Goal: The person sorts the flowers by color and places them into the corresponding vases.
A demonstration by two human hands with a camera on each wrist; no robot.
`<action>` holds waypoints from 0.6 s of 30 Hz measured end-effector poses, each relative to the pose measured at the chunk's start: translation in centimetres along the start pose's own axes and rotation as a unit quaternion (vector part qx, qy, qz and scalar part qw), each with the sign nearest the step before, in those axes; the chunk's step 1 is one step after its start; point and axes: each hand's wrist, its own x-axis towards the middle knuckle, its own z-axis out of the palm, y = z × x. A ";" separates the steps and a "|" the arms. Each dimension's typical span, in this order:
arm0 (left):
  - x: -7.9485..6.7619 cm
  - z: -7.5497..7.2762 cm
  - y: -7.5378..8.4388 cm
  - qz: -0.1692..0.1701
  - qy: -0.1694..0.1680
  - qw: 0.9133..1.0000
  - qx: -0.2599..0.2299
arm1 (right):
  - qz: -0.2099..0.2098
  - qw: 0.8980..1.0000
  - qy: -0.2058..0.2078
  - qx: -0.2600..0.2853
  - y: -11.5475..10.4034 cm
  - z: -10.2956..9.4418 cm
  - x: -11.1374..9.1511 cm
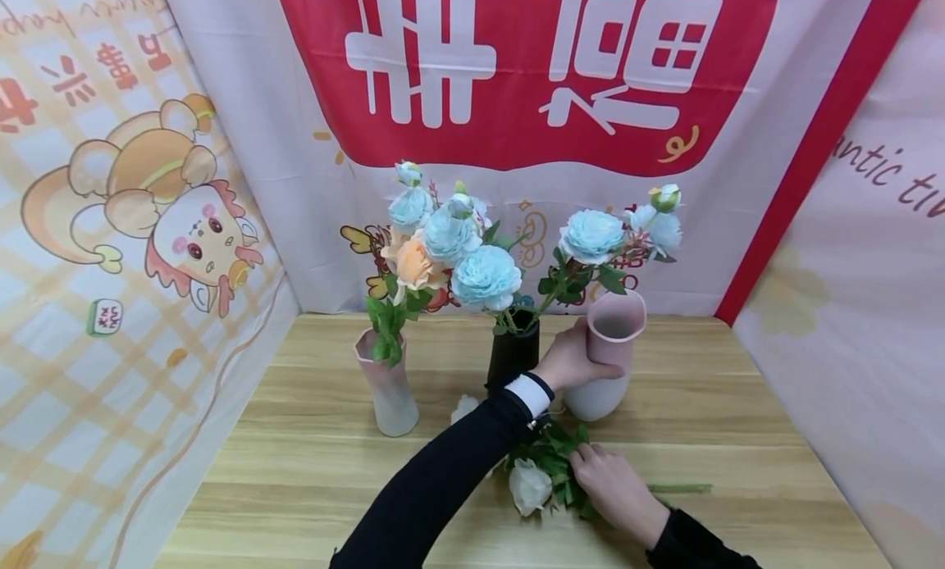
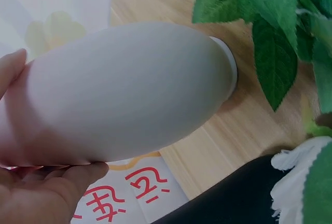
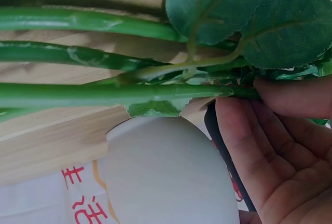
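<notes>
My left hand (image 1: 576, 361) grips a pink-and-white vase (image 1: 600, 393) around its upper part, in the head view. Thumb and fingers lie on opposite sides of the vase (image 2: 140, 94) in the left wrist view. Lower down, my right hand (image 1: 616, 485) is at a bunch of artificial white flowers (image 1: 530, 487) with green leaves, lying on the table. The right wrist view shows its thumb and forefinger pinching a green stem (image 3: 171, 92), with several more stems alongside. Part of the bunch is hidden behind the left sleeve.
A second pink-and-white vase (image 1: 394, 397) holds peach and blue flowers at the left. Between the vases stands a black vase (image 1: 513, 357) with blue flowers (image 1: 487, 276) spreading to both sides. Printed cloth (image 1: 531, 77) hangs behind the wooden table (image 1: 295, 479).
</notes>
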 end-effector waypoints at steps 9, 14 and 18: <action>-0.4 -0.1 0.6 -0.012 -0.004 1.000 -0.002 | 0.000 1.000 -0.006 0.000 0.2 -0.4 -0.2; -0.6 -0.2 0.6 -0.010 -0.008 1.000 -0.002 | -0.003 1.000 0.005 -0.005 0.4 -0.7 -0.3; -0.6 -0.3 0.5 -0.008 -0.009 1.000 0.004 | -0.002 1.000 0.019 -0.009 0.6 -0.9 -0.3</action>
